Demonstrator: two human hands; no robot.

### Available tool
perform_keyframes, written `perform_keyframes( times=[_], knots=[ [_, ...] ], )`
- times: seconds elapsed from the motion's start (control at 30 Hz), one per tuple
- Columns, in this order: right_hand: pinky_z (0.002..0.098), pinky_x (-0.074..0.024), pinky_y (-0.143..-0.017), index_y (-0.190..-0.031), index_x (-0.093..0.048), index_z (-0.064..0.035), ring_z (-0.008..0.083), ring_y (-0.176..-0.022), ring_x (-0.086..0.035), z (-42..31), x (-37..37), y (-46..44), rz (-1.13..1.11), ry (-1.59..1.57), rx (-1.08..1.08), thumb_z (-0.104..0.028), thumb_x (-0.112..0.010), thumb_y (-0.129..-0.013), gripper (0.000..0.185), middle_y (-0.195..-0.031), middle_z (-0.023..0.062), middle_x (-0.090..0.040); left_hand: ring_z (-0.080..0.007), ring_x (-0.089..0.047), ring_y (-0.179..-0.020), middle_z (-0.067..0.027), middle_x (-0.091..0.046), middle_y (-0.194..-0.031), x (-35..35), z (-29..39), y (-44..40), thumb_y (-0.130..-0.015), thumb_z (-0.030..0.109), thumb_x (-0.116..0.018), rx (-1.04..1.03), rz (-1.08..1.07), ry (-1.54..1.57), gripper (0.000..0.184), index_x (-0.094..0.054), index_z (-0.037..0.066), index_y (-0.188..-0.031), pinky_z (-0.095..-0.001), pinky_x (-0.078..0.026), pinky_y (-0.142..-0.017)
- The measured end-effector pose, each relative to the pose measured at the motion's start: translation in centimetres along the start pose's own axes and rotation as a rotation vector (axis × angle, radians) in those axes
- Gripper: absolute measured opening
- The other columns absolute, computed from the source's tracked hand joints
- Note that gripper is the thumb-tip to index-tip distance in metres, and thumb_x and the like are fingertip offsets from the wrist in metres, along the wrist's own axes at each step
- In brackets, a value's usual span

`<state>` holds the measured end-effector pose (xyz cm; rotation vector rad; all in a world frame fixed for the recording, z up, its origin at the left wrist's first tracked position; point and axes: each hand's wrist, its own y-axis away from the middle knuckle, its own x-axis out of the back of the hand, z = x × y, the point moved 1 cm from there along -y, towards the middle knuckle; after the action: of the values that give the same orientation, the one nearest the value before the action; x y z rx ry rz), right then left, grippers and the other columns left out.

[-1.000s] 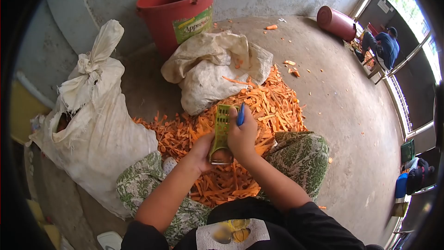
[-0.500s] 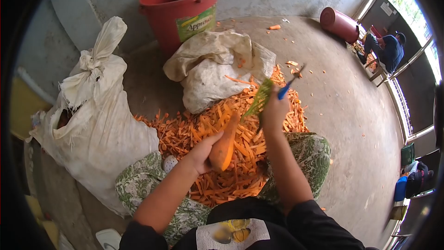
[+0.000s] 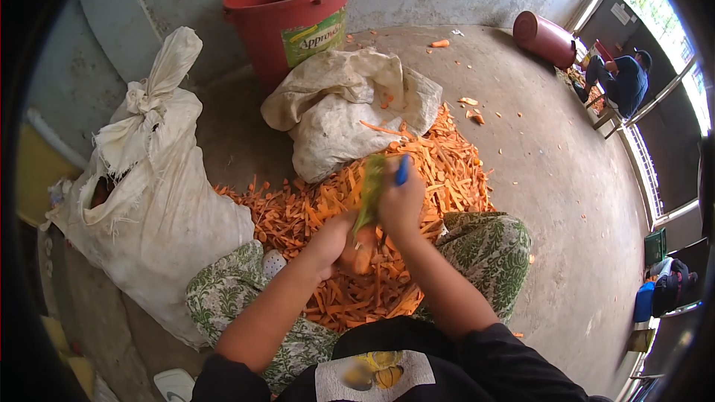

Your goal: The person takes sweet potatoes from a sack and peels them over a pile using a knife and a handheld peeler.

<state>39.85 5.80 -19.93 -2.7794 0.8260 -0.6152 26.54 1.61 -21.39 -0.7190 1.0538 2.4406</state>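
Observation:
My left hand is closed around a carrot over the peelings in front of my lap. Closed as well, my right hand grips a green peeler, blurred by motion, whose lower end is at the carrot. A blue handle also sticks up from the right fist; the rest of that tool is mostly hidden. Beneath both hands spreads a thick heap of orange carrot peelings.
A knotted white sack stands at left, and a crumpled sack lies behind the heap. Near the wall is a red bucket. At far right, a seated person is beside a tipped red barrel.
My right hand has come down and left with the peeler, onto the carrot. The carrot has turned so that its end faces me more, while my left hand shifted slightly.

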Motion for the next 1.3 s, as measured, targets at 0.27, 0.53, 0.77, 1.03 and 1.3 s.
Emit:
perform_keyframes(
  times=[0.27, 0.53, 0.77, 1.03, 1.3],
  knots=[
    [0.0314, -0.0367, -0.048, -0.078, -0.051, -0.0003, 0.0152, -0.051, -0.046, 4.3, 4.8, -7.8, 0.383, -0.024, -0.225, -0.023, -0.048, -0.089, 0.026, -0.058, 0.0072, -0.049, -0.0199, -0.06, -0.068, -0.0121, -0.06, -0.081, -0.3, 0.3, 1.2, -0.094, 0.032, -0.031, 0.088, -0.117, -0.148, 0.039, -0.049, -0.001, -0.106, -0.0311, -0.052, -0.06],
    [0.0311, -0.0346, -0.047, -0.077, -0.05, -0.0019, 0.0154, -0.051, -0.043, -2.4, 0.6, 2.1, -0.101, -0.222, -0.078, -0.027, -0.05, -0.089, 0.028, -0.057, 0.0074, -0.047, -0.0229, -0.061, -0.077, -0.0113, -0.059, -0.09, -0.6, 0.6, -0.5, -0.093, 0.035, -0.034, 0.031, -0.006, 0.294, 0.038, -0.049, 0.002, -0.108, -0.0345, -0.053, -0.062],
    [0.0413, -0.0385, -0.05, -0.081, -0.051, -0.0025, 0.0285, -0.053, -0.054, 1.1, 1.0, -2.8, 0.203, 0.102, 0.093, -0.021, -0.049, -0.088, 0.021, -0.059, 0.0145, -0.053, -0.0177, -0.061, -0.073, -0.0099, -0.06, -0.088, -0.4, -1.4, 0.1, -0.094, 0.035, -0.033, 0.087, 0.013, -0.117, 0.04, -0.049, 0.001, -0.107, -0.0305, -0.052, -0.066],
    [0.0279, -0.0348, -0.048, -0.076, -0.051, -0.001, 0.0103, -0.051, -0.042, 2.2, 4.0, -6.0, 0.259, -0.219, -0.186, -0.024, -0.046, -0.091, 0.028, -0.059, 0.0021, -0.048, -0.0213, -0.062, -0.07, -0.0138, -0.059, -0.085, 0.1, -0.1, 0.7, -0.093, 0.036, -0.036, 0.052, -0.103, 0.0, 0.041, -0.049, 0.0, -0.105, -0.0344, -0.053, -0.06],
    [0.0306, -0.0345, -0.047, -0.078, -0.048, -0.0004, 0.0172, -0.049, -0.038, -3.4, 1.2, 2.6, -0.133, -0.026, -0.024, -0.02, -0.051, -0.089, 0.023, -0.056, 0.0088, -0.044, -0.0189, -0.062, -0.073, -0.0097, -0.06, -0.089, -0.4, 0.2, -0.1, -0.094, 0.035, -0.034, -0.001, 0.011, 0.233, 0.037, -0.05, 0.003, -0.104, -0.0308, -0.053, -0.06]
  ],
)
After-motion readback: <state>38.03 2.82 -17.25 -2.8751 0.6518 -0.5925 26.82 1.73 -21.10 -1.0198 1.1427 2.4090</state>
